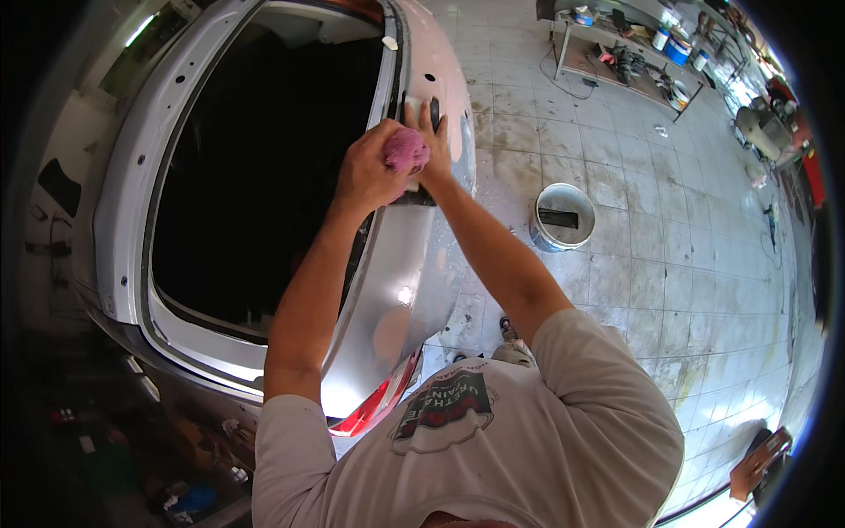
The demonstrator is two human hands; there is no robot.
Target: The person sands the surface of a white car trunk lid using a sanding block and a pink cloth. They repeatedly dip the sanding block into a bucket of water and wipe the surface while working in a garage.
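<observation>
My left hand (368, 172) is closed round a crumpled pink sponge (406, 150), held over the car's rear side pillar. Just right of it, my right hand (433, 145) lies on the pillar with its fingers stretched forward and apart. A pale edge and a dark piece show by those fingertips; what lies under the palm is hidden. The silver car body (400, 255) has dull, sanded-looking areas and pinkish filler patches (390, 334). Left of my hands is the large dark rear window opening (264, 158).
A white bucket (563, 217) with a dark flat piece in it stands on the tiled floor (616, 290) at my right. A workbench (634, 66) with tins and parts is at the far right. A red tail light (374, 405) sits near my body.
</observation>
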